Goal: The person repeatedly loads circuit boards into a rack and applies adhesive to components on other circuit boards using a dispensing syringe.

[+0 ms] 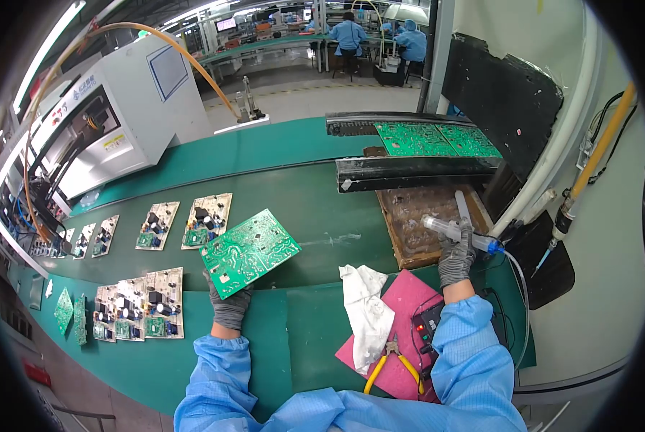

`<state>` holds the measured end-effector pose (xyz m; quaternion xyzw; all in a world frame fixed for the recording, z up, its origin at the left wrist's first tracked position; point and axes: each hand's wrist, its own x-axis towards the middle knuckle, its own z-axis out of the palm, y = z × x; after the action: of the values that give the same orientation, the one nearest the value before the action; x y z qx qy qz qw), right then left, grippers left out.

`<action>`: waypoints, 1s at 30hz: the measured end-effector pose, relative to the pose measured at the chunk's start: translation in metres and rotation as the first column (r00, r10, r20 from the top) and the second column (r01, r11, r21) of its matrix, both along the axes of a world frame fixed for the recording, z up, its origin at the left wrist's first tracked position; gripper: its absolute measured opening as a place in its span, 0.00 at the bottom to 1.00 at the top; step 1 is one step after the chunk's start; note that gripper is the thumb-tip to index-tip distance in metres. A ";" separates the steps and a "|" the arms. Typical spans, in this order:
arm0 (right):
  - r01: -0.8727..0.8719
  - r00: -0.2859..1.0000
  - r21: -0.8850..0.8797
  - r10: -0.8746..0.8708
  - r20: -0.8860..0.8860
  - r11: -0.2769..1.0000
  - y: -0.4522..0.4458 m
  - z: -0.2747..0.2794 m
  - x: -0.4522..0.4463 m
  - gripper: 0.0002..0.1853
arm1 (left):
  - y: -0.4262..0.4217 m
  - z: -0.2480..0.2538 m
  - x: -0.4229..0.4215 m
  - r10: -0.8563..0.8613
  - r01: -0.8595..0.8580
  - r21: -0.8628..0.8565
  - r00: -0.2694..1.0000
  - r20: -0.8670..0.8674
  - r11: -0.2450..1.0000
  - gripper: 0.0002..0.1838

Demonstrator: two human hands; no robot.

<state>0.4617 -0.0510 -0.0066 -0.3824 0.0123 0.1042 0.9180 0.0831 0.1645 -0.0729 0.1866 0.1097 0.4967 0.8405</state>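
Observation:
My left hand (230,306), in a grey glove, grips a green circuit board (254,252) by its lower left edge, solder side facing me. The board is tilted above the bench. My right hand (457,255), gloved too, is closed around a clear dispensing syringe (441,227) with a blue end fitting and a hose. Below the syringe lies a brown tray (402,230) with a clear, glossy covering. A white cloth (366,309), a pink mat (402,288) and yellow-handled cutters (393,353) lie between my forearms.
Several boards with components up (207,219) stand on the green belt, others (164,306) on the near bench. Black rails (416,173) carry green boards (438,138) at the back right. A black box (427,324) with cables sits by my right sleeve. Co-workers (348,34) sit far off.

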 end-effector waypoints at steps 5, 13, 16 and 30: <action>0.020 1.000 0.026 -0.019 -0.019 0.999 0.003 0.001 -0.002 0.18 | 0.005 -0.001 -0.008 0.038 -0.037 0.168 0.999 -0.004 0.985 0.29; -0.072 0.997 -0.040 0.073 0.014 0.997 0.004 -0.014 0.011 0.16 | 0.033 -0.003 0.020 0.454 -0.153 0.665 0.837 -0.305 0.731 0.21; -0.185 0.976 -0.009 0.185 0.117 0.983 0.001 -0.029 0.024 0.16 | 0.036 -0.029 0.000 -0.072 0.028 0.217 0.977 0.199 0.976 0.21; -0.147 0.983 -0.182 0.165 0.086 0.972 0.019 -0.022 0.033 0.17 | 0.027 -0.013 0.008 0.021 -0.027 -0.128 0.999 -0.043 0.991 0.29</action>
<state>0.4944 -0.0322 -0.0282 -0.4662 -0.0550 0.1553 0.8692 0.0910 0.1916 -0.0855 0.1409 0.1614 0.4946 0.8423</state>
